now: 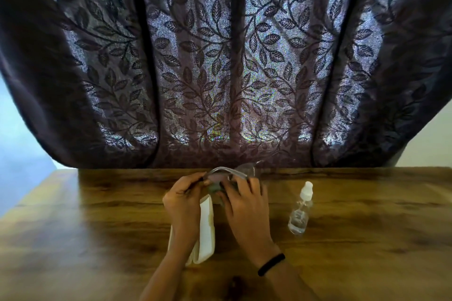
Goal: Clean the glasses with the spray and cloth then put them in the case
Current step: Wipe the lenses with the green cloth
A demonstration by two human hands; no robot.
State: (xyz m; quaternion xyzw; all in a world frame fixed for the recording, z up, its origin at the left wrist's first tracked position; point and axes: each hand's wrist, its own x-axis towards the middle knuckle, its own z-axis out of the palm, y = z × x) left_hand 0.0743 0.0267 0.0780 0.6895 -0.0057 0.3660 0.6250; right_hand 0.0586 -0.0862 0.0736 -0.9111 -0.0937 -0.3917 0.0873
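At the far edge of the worktop (97, 227), close to the curtain (220, 56), both hands are raised a little and meet around the glasses (241, 169). The left hand (182, 205) pinches the clear frame at its left end between thumb and fingers. The right hand (247, 208) has its fingers curled around a dark cloth (215, 187) and presses it against the glasses. Only a small part of the cloth shows between the two hands, and I cannot tell which lens it touches. One lens and a thin temple stick out above the right hand, in front of the curtain.

The white case (207, 227) lies on the worktop under the left wrist, which hides part of it. It seems to lie open, but this is not sure.

The spray (300, 212), a clear bottle with a white cap, stands upright on the worktop to the right of the right hand, apart from it. A black band (271, 264) is on the right wrist.
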